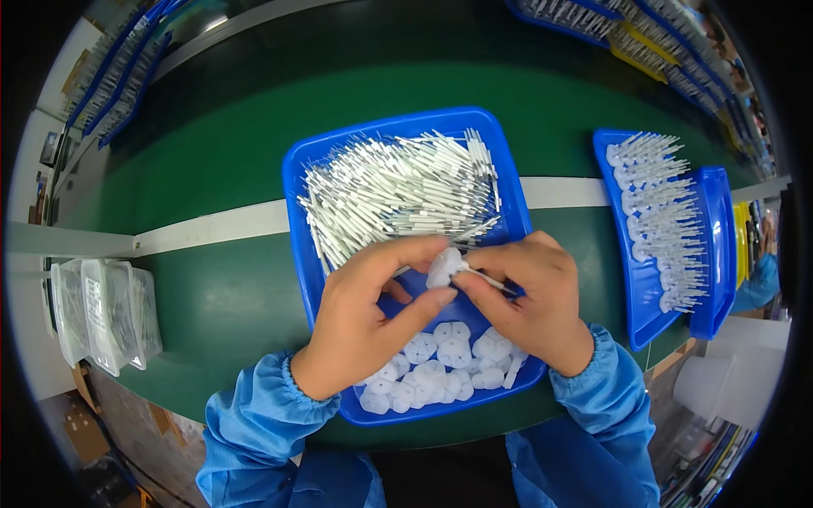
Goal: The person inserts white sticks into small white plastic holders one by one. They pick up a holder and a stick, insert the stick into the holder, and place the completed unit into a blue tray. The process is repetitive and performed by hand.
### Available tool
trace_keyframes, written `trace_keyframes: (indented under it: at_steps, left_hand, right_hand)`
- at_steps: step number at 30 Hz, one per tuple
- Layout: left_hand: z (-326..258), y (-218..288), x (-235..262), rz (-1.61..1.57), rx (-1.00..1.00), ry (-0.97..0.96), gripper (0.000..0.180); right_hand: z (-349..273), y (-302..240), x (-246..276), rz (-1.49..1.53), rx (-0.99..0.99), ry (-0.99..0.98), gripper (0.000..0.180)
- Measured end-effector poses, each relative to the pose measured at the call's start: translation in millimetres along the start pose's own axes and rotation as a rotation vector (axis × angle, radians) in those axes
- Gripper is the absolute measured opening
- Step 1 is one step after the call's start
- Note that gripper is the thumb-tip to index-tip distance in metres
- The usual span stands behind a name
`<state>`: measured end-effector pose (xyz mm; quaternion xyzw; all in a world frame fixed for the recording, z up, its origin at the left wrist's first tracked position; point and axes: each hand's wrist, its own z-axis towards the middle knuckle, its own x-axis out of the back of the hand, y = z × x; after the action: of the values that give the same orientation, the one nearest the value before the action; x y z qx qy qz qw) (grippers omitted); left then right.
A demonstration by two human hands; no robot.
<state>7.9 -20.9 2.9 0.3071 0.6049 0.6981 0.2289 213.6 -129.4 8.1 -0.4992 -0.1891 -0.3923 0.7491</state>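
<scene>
Over the middle of a blue tray [354, 412], my left hand [343, 309] pinches a translucent white scalloped disc [444, 267] between thumb and fingers. My right hand [542, 292] grips a thin white stick [487, 278] with a dark tip, its inner end against the disc. Whether the stick sits inside the disc cannot be made out. A thick heap of similar white sticks [398, 186] with grey metal-like ends fills the far part of the tray. Loose scalloped discs [430, 381] lie in its near part, below my hands.
To the right, a narrower blue tray [641, 326] holds discs fitted with sticks, beside another blue tray [718, 241]. Clear plastic containers [110, 313] stand at the left edge of the green table [220, 313]. Filled trays [584, 21] line the far right; a person's blue sleeve [758, 284] shows there.
</scene>
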Motion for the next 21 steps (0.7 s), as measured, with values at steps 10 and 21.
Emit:
trace_keyframes:
  at_steps: [10, 21]
  left_hand:
    - [0.6, -4.0, 2.2, 0.301, -0.361, -0.006, 0.056]
    - [1.0, -3.3, 4.4, 0.295, -0.413, -0.081, 0.059]
  right_hand:
    - [-7.0, 0.4, -0.6, 0.578, -0.233, -0.087, 0.038]
    - [-10.2, 3.8, -1.7, 0.93, -0.414, -0.086, 0.022]
